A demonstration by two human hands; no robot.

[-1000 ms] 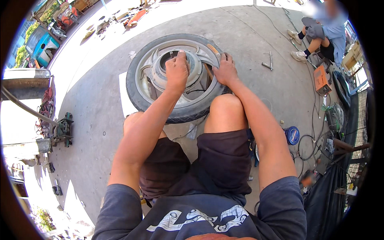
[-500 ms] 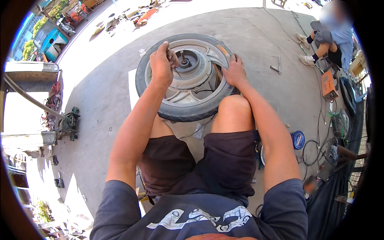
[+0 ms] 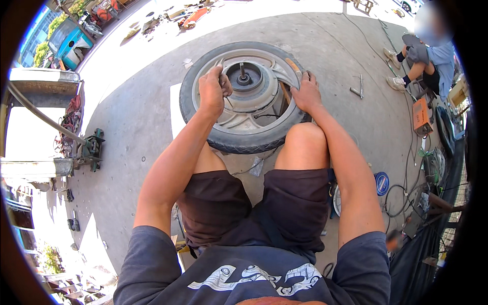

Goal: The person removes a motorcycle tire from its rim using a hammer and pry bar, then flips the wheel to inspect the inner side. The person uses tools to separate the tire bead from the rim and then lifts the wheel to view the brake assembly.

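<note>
A wheel with a black tyre [image 3: 244, 144] and a grey spoked rim lies on its side in front of my knees. From its hub [image 3: 244, 79] a short threaded axle stands up. My left hand [image 3: 213, 90] is closed over the left side of the hub, gripping a thin metal tool whose slim end shows below the fingers; its kind is hidden. My right hand [image 3: 307, 93] grips the right edge of the tyre, its fingers over the rubber and thumb toward the rim. A dark cable [image 3: 265, 115] shows through a gap between the spokes.
An L-shaped metal wrench [image 3: 359, 89] lies on the concrete to the right. Beyond it sit another person [image 3: 427, 58] and an orange box [image 3: 421, 117] among cables. A blue round tin [image 3: 382, 183] stands by my right arm. Metal equipment [image 3: 91, 147] stands at the left.
The view has shifted slightly, so the wheel sits a little further right. My left hand has turned a little beside the hub; my right hand keeps its grip on the tyre.
</note>
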